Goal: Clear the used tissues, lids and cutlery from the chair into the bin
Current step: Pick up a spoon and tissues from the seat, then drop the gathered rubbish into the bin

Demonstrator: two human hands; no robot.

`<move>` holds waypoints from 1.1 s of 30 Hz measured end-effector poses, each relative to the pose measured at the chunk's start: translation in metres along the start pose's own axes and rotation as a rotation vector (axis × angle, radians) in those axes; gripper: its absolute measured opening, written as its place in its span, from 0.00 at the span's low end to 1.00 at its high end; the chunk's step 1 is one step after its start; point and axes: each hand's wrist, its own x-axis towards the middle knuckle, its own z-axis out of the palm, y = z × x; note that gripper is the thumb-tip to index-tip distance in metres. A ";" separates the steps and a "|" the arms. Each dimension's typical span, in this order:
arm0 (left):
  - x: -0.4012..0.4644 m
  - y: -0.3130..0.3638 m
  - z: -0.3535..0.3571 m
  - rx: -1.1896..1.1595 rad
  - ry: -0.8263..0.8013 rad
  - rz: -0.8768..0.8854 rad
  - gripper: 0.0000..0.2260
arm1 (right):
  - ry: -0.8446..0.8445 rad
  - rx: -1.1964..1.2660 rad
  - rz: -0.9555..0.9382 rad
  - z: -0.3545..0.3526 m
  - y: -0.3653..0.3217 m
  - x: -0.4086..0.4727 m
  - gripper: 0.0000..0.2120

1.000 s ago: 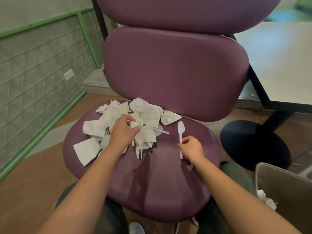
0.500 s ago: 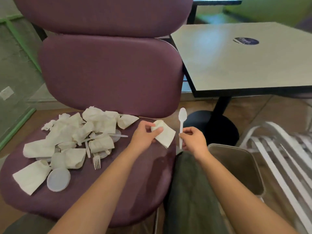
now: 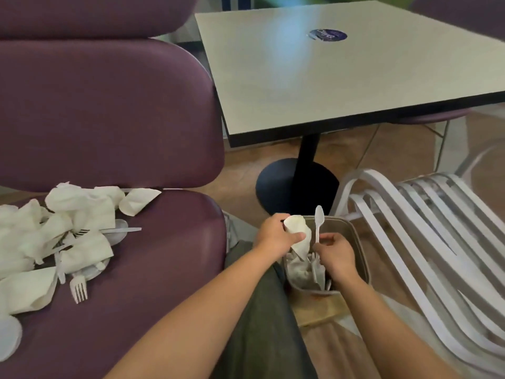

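My left hand [image 3: 274, 234] grips a white tissue [image 3: 298, 233] over the open beige bin [image 3: 358, 247] on the floor. Beside it my right hand [image 3: 334, 257] pinches the handle of a white plastic spoon [image 3: 318, 224], bowl up, above the bin. Tissues and cutlery lie inside the bin. On the purple chair seat [image 3: 153, 283] at the left lies a heap of crumpled tissues [image 3: 79, 209], a white fork [image 3: 78, 289], a plastic knife [image 3: 123, 230] and clear round lids [image 3: 9, 333].
A pale table [image 3: 341, 67] on a black pedestal base [image 3: 296, 184] stands behind the bin. A white slatted chair [image 3: 426, 228] is close on the right. My dark-trousered leg [image 3: 254, 310] lies between the purple chair and the bin.
Both hands have carried the tissue and the spoon from the chair seat rightward to above the bin. My view has swung right, so the heap now sits at the left edge.
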 end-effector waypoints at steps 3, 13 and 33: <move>0.008 -0.004 0.030 0.135 -0.009 -0.043 0.28 | 0.021 -0.077 0.073 -0.006 0.023 0.012 0.11; 0.021 0.003 0.036 0.175 -0.082 -0.079 0.21 | -0.083 -0.213 0.092 0.001 0.035 0.023 0.15; -0.066 -0.101 -0.193 -0.032 0.525 -0.144 0.04 | -0.390 -0.116 -0.428 0.166 -0.117 -0.103 0.10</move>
